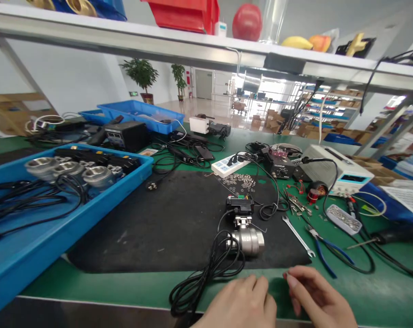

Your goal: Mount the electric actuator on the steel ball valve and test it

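Left hand [244,303] curls, right hand [317,296] pinches; cannot tell on what. Silver metal valve [249,241] lies farther, flat black mat [152,228] presumably cushioning it.

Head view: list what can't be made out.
In the head view:
Left hand: its palm side, hidden by its own back.
Right hand: whatever its fingers may pinch, too small to tell.
Instrument display: digits, too small and blurred.
White sheet: print too small; right edge cuts it off.
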`<state>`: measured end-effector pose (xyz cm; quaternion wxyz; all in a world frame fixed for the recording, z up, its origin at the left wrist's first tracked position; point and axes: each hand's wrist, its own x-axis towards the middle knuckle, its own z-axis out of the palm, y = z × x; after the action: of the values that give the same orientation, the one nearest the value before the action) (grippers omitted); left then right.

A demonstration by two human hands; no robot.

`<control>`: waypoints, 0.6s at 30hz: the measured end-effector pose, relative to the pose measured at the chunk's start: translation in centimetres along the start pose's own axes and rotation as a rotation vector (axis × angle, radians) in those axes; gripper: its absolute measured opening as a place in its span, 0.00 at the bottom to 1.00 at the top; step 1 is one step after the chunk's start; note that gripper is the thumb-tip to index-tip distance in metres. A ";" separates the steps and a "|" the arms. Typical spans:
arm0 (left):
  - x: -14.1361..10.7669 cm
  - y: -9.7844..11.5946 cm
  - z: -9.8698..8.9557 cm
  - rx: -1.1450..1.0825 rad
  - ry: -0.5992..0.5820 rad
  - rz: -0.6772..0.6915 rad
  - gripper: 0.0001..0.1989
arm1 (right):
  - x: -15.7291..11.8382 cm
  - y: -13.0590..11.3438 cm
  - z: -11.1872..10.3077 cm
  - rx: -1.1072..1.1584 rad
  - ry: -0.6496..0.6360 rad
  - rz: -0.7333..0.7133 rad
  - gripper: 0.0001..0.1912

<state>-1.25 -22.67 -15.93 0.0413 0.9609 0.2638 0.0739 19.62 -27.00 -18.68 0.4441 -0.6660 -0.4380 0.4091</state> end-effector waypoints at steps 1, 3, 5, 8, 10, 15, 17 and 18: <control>-0.2 -0.6 -1.5 -0.005 -0.023 0.031 0.03 | 0.5 -0.6 0.1 0.010 -0.002 -0.012 0.27; -0.5 -2.5 -4.6 -0.056 0.029 -0.034 0.04 | 1.9 -2.3 0.5 0.002 -0.009 -0.052 0.25; -0.4 -5.0 -7.1 -0.137 0.120 -0.160 0.08 | 3.6 -4.3 1.3 -0.054 -0.064 -0.097 0.23; 0.3 -8.5 -8.7 -0.094 0.117 -0.261 0.09 | 6.5 -6.7 2.7 -0.104 -0.165 -0.158 0.18; 0.9 -9.8 -8.4 -0.072 0.078 -0.245 0.07 | 8.1 -7.5 3.7 -0.129 -0.218 -0.173 0.15; 2.0 -9.8 -7.2 -0.025 0.026 -0.195 0.06 | 10.0 -7.1 5.0 -0.146 -0.294 -0.172 0.14; 2.4 -9.6 -7.2 -0.006 0.006 -0.187 0.07 | 10.2 -7.0 5.0 -0.141 -0.313 -0.175 0.13; 2.6 -9.5 -7.2 0.001 -0.004 -0.183 0.07 | 10.2 -7.1 5.0 -0.140 -0.323 -0.178 0.13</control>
<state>-5.00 -12.90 -9.64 0.0478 0.9329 0.3505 0.0679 16.27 -14.57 -14.92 0.3552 -0.5797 -0.5880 0.4382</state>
